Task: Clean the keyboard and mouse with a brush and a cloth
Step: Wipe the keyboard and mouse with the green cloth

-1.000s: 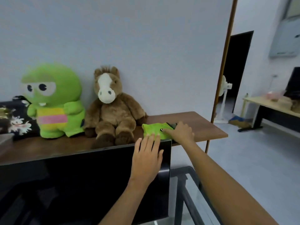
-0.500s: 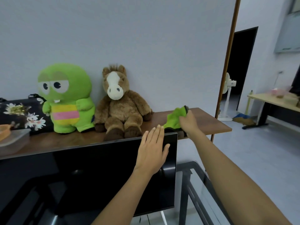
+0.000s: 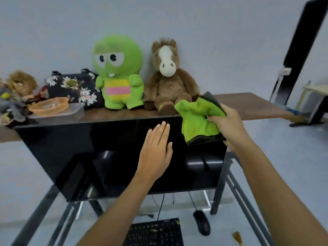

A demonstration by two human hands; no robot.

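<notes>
My right hand grips a bright green cloth with a dark edge, held in the air in front of the monitor's upper right corner. My left hand is flat with fingers together, hovering before the black monitor screen. At the bottom of the view lies a black keyboard on the glass desk, with a black wired mouse to its right. A brownish brush tip shows at the lower right edge.
A wooden shelf behind the monitor carries a green plush toy, a brown plush horse, a floral black bag, an orange bowl on a clear box, and a doll at far left. A dark doorway stands at the right.
My right hand lifted the green cloth off the wooden shelf and brought it toward me and down. The view tilted downward, so the keyboard and mouse now show.
</notes>
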